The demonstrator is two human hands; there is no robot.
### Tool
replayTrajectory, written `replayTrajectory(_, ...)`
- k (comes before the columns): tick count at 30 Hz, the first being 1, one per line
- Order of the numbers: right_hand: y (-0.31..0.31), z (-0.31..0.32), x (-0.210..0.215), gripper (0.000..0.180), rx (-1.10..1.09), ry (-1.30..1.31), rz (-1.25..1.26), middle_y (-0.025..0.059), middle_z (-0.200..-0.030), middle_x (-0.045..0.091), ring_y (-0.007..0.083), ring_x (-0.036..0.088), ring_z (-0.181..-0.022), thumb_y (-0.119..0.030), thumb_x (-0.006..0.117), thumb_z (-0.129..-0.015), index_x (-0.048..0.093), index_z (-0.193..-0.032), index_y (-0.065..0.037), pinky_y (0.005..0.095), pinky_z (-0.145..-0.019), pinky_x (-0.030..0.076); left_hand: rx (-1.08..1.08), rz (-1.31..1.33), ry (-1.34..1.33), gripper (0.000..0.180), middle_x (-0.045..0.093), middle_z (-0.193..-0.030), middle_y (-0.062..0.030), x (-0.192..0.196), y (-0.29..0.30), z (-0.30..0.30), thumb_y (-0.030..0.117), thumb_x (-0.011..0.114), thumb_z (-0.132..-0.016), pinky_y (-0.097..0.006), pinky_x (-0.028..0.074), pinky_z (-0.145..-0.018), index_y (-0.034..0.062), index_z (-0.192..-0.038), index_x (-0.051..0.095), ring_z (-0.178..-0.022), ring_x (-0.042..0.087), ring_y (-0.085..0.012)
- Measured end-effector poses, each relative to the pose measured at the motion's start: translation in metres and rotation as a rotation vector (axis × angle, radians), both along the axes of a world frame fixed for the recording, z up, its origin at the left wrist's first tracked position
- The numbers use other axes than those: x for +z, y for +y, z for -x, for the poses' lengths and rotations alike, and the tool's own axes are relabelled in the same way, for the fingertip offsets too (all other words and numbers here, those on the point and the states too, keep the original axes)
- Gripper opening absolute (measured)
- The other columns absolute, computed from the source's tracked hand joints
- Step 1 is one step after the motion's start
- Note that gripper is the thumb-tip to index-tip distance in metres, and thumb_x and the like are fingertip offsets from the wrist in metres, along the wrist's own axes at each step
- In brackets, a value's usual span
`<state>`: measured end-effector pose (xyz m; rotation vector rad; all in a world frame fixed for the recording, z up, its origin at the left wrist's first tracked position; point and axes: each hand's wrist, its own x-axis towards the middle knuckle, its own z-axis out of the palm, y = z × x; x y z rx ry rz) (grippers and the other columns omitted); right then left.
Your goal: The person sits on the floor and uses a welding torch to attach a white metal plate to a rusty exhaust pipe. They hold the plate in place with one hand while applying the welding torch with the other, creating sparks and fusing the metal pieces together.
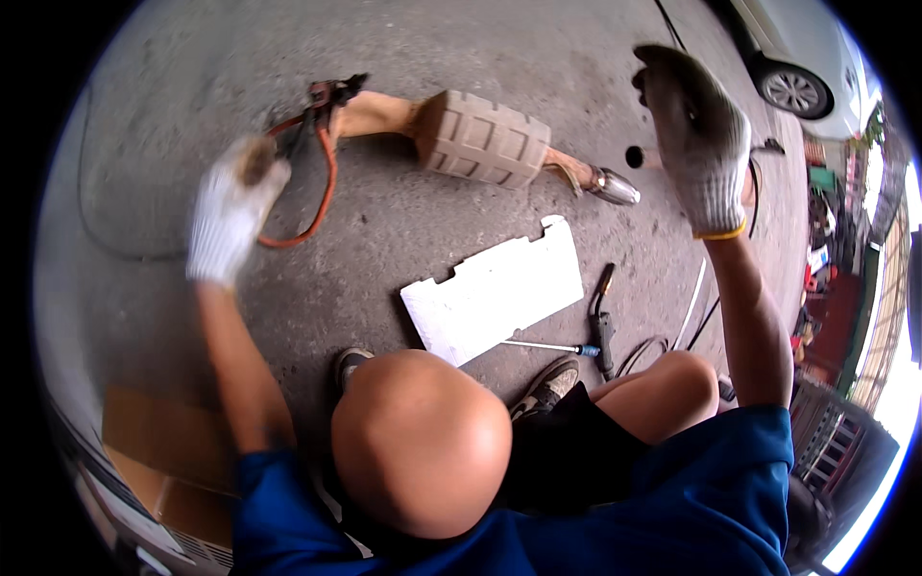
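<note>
My left hand (238,206), in a white knit glove, is beside a looping orange cable (331,182); motion smears its fingers. The cable runs to a dark grounding clamp (334,93) gripping one end of a tan exhaust section with a ribbed catalytic converter body (488,139). A shiny flexible metal tip (615,186) ends that section on the right. Raised at the upper right is my right hand (693,130), gloved with a dirty palm, fingers loosely curved and apart from the thumb, with nothing visible in it. Partly behind it a short pipe (648,157) shows its dark open end.
Between my feet and the exhaust lies a white sheet (499,288). Right of it are a welding torch (602,331) and a blue-handled screwdriver (584,351). A cardboard box (163,442) stands lower left. A parked car (807,58) is at the upper right.
</note>
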<state>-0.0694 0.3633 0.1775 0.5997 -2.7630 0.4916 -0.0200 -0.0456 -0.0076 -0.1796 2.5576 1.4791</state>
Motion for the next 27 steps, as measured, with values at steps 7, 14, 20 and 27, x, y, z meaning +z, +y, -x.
replayTrajectory(7,0.227,-0.267,-0.14,0.027,-0.91,-0.38,0.126,0.0138,-0.09,0.074,0.0278,0.072,-0.082,-0.015,0.061,-0.095,0.07,-0.117,-0.002,0.0384,-0.079,0.056,-0.552,0.466,-0.304,0.102,0.044,-0.154,-0.0233,-0.034,0.189,-0.1,0.065,0.077,-0.079,-0.048,0.043,-0.112,0.0076,-0.155,0.039,-0.138,0.047,-0.039)
replayTrajectory(14,0.186,-0.357,-0.211,0.084,-0.919,-0.773,-0.43,0.0238,-0.123,0.057,0.0438,0.063,-0.106,-0.026,0.078,-0.077,0.043,-0.151,-0.011,0.0527,-0.09,0.05,-0.859,0.889,-0.173,0.131,0.048,-0.139,-0.0231,-0.058,0.269,-0.138,0.059,0.088,-0.065,-0.052,0.04,-0.11,0.0102,-0.164,0.017,-0.129,0.048,-0.0406)
replayTrajectory(20,0.192,-0.379,-0.231,0.086,-1.06,-0.75,-0.293,0.023,-0.118,0.061,0.0422,0.064,-0.104,-0.026,0.078,-0.078,0.04,-0.154,-0.013,0.0522,-0.089,0.05,-0.673,0.68,-0.084,0.113,0.055,-0.123,-0.0191,-0.101,0.245,-0.159,0.049,0.088,-0.071,-0.049,0.049,-0.095,0.0059,-0.157,0.029,-0.11,0.058,-0.0382)
replayTrajectory(27,0.218,-0.38,-0.228,0.073,-0.852,-0.585,0.062,0.0234,-0.107,0.063,0.0425,0.065,-0.094,-0.02,0.073,-0.08,0.046,-0.146,-0.006,0.0496,-0.081,0.055,-0.642,0.769,-0.006,0.095,0.045,-0.141,-0.0237,-0.071,0.278,-0.17,0.05,0.088,-0.071,-0.05,0.044,-0.105,0.0075,-0.144,0.045,-0.127,0.047,-0.0415)
